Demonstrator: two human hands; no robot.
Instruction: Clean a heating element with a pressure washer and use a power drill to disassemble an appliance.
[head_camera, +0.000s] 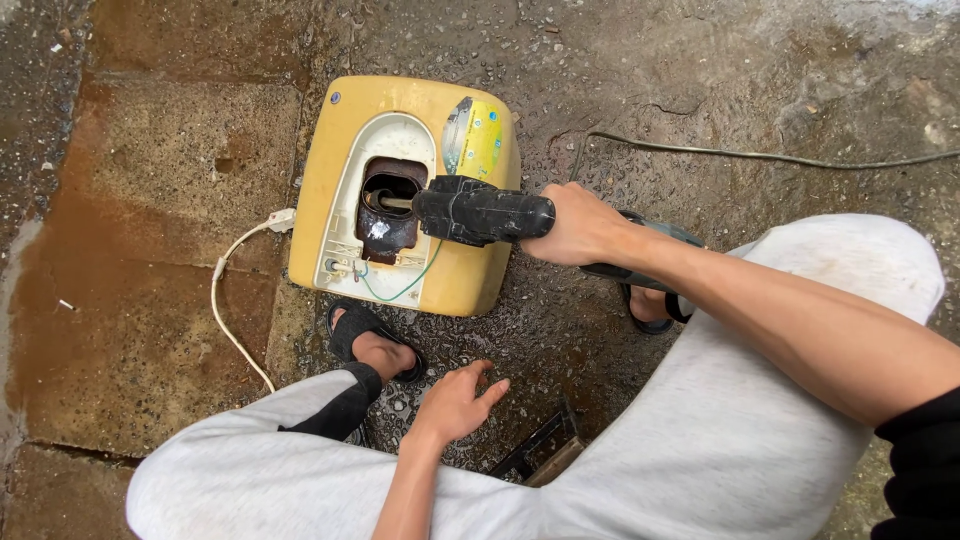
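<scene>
My right hand (578, 226) grips a black power drill (478, 212) held level, its bit reaching left into the dark rusty opening (388, 205) of a yellow appliance housing (340, 170) that lies on wet concrete. My left hand (455, 400) hovers low between my knees, fingers spread, holding nothing. A thin green wire (405, 288) loops out of the white inner panel (345, 235).
A white cord with a plug (225, 290) trails left from the housing. A grey cable (760, 156) runs across the ground to the right. My sandalled left foot (372, 345) sits just below the housing. A dark box (540, 452) lies between my legs.
</scene>
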